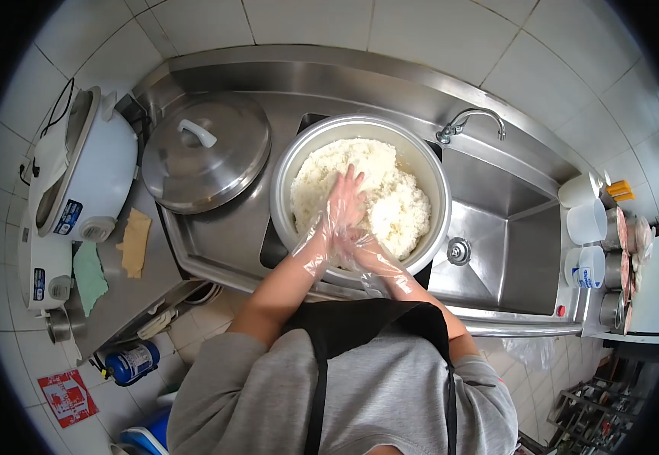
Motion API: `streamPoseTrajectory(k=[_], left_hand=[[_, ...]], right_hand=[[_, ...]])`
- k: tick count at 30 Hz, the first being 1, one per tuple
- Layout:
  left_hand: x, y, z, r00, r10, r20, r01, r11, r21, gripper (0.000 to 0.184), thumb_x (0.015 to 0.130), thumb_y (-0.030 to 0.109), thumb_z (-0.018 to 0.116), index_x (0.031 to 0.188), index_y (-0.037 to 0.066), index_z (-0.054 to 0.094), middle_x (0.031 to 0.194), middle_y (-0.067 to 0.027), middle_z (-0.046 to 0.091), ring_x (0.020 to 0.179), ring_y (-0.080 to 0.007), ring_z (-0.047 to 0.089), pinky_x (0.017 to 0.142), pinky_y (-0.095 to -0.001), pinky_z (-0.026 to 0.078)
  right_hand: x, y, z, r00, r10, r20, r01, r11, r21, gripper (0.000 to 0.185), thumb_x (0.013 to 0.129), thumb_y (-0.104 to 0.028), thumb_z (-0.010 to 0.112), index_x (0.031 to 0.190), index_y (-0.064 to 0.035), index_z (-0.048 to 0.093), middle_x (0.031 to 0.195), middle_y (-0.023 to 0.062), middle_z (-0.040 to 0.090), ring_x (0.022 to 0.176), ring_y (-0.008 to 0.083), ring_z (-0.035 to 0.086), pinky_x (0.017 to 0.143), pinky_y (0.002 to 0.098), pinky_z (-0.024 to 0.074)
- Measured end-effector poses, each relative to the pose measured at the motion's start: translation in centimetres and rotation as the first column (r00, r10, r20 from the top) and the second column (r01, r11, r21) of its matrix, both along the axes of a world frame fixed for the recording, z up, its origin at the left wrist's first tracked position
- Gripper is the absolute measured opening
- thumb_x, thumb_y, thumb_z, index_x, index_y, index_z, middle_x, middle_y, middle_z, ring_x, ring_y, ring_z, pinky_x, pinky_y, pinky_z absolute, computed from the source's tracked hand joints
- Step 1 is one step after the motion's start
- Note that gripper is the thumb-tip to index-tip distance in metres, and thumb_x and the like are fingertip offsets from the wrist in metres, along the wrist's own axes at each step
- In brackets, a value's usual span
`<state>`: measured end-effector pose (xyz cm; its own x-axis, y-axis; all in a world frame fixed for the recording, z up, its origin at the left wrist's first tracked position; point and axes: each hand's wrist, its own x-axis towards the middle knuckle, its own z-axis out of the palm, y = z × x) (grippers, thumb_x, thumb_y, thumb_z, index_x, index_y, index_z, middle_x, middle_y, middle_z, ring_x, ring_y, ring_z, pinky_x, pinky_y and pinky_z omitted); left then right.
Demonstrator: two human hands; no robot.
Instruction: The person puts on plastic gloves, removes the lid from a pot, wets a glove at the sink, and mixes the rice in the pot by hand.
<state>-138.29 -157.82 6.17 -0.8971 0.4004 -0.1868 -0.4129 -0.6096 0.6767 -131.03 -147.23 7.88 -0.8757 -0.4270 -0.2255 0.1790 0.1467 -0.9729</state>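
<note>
A large metal pot [281, 216] holds a big mass of cooked white rice [397, 205]. My left hand [347, 199], in a clear plastic glove, reaches over the rice with its fingers stretched out and apart. It appears to touch the rice, but I cannot tell how firmly. My right hand [356, 241], also in clear plastic, is close beside the left wrist at the pot's near side. Its fingers are hidden by the left hand and crumpled plastic, so what they touch or hold does not show.
A steel lid [216, 171] with a white handle lies left of the pot. To the right are a sink [522, 235] and curved tap [477, 114]. White containers [585, 221] line the far right. Rice cookers [98, 171] and cloths [135, 243] sit at the left.
</note>
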Motion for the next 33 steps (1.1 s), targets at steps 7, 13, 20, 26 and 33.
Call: streamPoseTrajectory(k=[7, 13, 20, 26, 33], left_hand=[[-2.5, -0.9, -5.7, 0.949, -0.248, -0.196, -0.163, 0.149, -0.975, 0.086, 0.077, 0.060, 0.049, 0.142, 0.019, 0.011, 0.147, -0.0131, 0.002, 0.134, -0.0354, -0.004, 0.106, -0.0501, -0.003], [-1.0, -4.1, -5.6, 0.975, -0.220, 0.018, -0.073, -0.398, -0.915, 0.101, 0.068, 0.062, 0.056, 0.142, 0.012, 0.007, 0.147, -0.0164, -0.004, 0.132, -0.0414, -0.010, 0.103, -0.0577, 0.000], [-2.8, -5.0, -4.9, 0.918, -0.305, 0.252, 0.123, -0.385, -0.915, 0.116, 0.056, 0.056, 0.071, 0.142, 0.016, 0.003, 0.147, -0.0153, 0.000, 0.133, -0.0385, -0.008, 0.103, -0.0572, 0.007], [-4.1, -5.0, -4.8, 0.910, -0.301, 0.286, 0.172, -0.355, -0.919, 0.112, 0.055, 0.052, 0.073, 0.142, 0.019, 0.011, 0.146, -0.0179, 0.002, 0.134, -0.0374, -0.005, 0.104, -0.0565, 0.008], [-4.3, -4.8, -5.4, 0.922, -0.262, 0.285, 0.212, -0.274, -0.938, 0.107, 0.054, 0.052, 0.073, 0.140, 0.017, 0.019, 0.147, -0.0166, 0.002, 0.135, -0.0336, -0.005, 0.103, -0.0580, 0.007]], right_hand=[[-4.1, 2.8, 1.5, 0.949, 0.284, 0.135, -0.314, 0.834, 0.453, 0.032, 0.082, -0.033, 0.059, 0.089, -0.0024, 0.064, 0.079, 0.0083, 0.064, 0.068, 0.0123, 0.055, 0.066, 0.0285, 0.0448], [-15.5, 7.0, -2.3, 0.987, -0.117, -0.115, 0.160, 0.828, 0.537, 0.034, 0.081, -0.034, 0.061, 0.094, -0.0033, 0.065, 0.086, 0.0135, 0.065, 0.076, 0.0168, 0.058, 0.072, 0.0305, 0.0457], [-24.6, 10.2, -18.3, 0.818, -0.552, 0.162, 0.575, 0.777, -0.256, 0.010, 0.080, -0.013, 0.055, 0.076, -0.0040, 0.057, 0.064, 0.0020, 0.049, 0.056, 0.0134, 0.045, 0.051, 0.0265, 0.0374], [-25.9, 9.9, -17.2, 0.638, -0.663, 0.392, 0.726, 0.687, -0.020, 0.028, 0.083, -0.018, 0.055, 0.104, 0.0001, 0.054, 0.102, 0.0079, 0.056, 0.094, 0.0178, 0.052, 0.084, 0.0288, 0.0398], [-25.4, 9.5, -17.2, 0.701, -0.605, 0.378, 0.702, 0.678, -0.217, 0.041, 0.085, -0.024, 0.057, 0.115, 0.0019, 0.049, 0.110, 0.0070, 0.055, 0.102, 0.0158, 0.051, 0.088, 0.0236, 0.0392]])
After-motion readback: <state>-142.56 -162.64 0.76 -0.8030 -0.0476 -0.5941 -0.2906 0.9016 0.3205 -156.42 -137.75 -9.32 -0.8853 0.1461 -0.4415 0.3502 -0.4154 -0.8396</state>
